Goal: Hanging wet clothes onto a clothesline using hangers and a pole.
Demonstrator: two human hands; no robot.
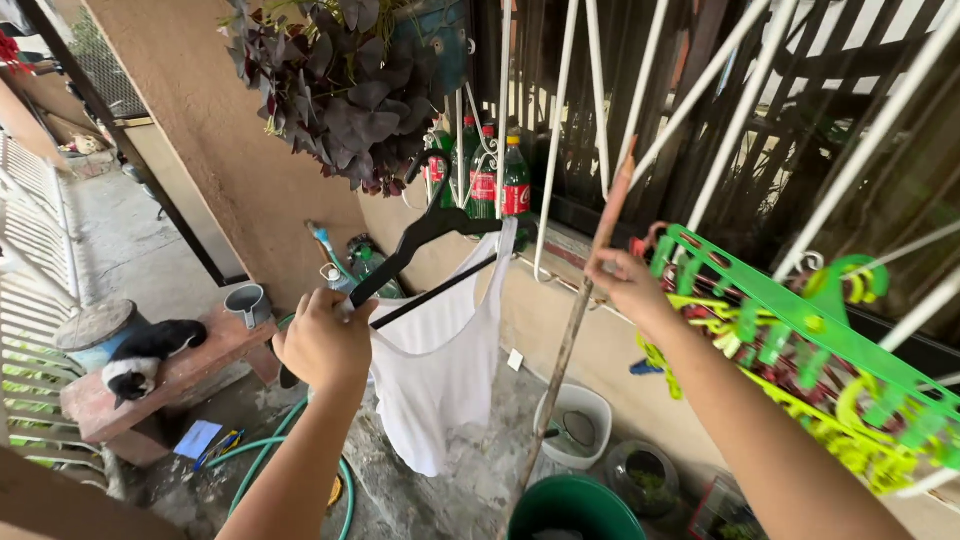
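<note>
Below the hanging plant (pixel 345 90) with dark purple leaves, your left hand (pixel 322 340) is shut tight around one end of a black hanger (pixel 430 235). A white tank top (pixel 440 365) hangs on that hanger, and it dangles down under the plant, a little to the right. The hanger tilts, with its hook end higher up, close to the plant's lowest leaves.

To the right of the plant, your right hand (pixel 625 280) is closed around a long thin wooden stick (pixel 575 330). The stick leans, with its top pointing up at the white bars (pixel 740 110) and its bottom going down to a dark green bucket (pixel 575 510). Just right of that hand sits a bright green clip rack (pixel 800 350) with many pegs.

Right beside the plant, behind the hanger, stand some green bottles (pixel 500 180) with red labels. Far down and to the left of the plant, a black and white cat (pixel 145 355) lies on a low bench (pixel 190 375), near a grey cup (pixel 248 303). A green hose (pixel 290 445) curls on the ground under your left arm. A white bucket (pixel 580 420) sits near the stick; what is inside looks like a strainer, maybe.
</note>
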